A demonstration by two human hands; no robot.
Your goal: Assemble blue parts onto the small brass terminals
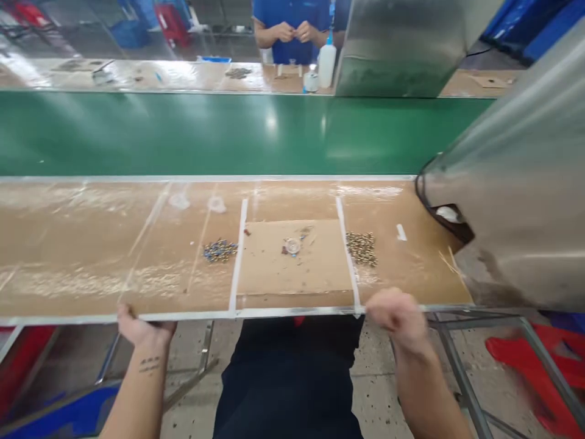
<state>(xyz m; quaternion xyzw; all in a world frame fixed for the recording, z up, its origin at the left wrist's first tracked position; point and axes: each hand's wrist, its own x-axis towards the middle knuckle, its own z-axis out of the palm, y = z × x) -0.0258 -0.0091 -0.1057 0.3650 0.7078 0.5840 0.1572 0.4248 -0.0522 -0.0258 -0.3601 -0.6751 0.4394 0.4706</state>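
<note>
My left hand (pixel 144 330) is at the front edge of the worktable (pixel 91 235), its thumb over the rim and its other fingers mostly hidden below; it appears closed around the edge. My right hand (pixel 395 311), smeared by motion, is curled into a fist at the same edge, right of the cardboard sheet (pixel 265 277). What that fist holds, if anything, is hidden. On the cardboard lie a small round clear piece (pixel 293 246) and scattered bits. A pile of small blue-and-brass parts (pixel 220 250) sits left of it, a pile of brass-coloured parts (pixel 362 248) to the right.
Beyond the table runs a green conveyor belt (pixel 205 134). A large metal duct (pixel 521 183) with a black cable stands at right. Across the belt, a person in blue (pixel 292 36) works with both hands near a white bottle (pixel 326 64). Red stools (pixel 543 366) stand below right.
</note>
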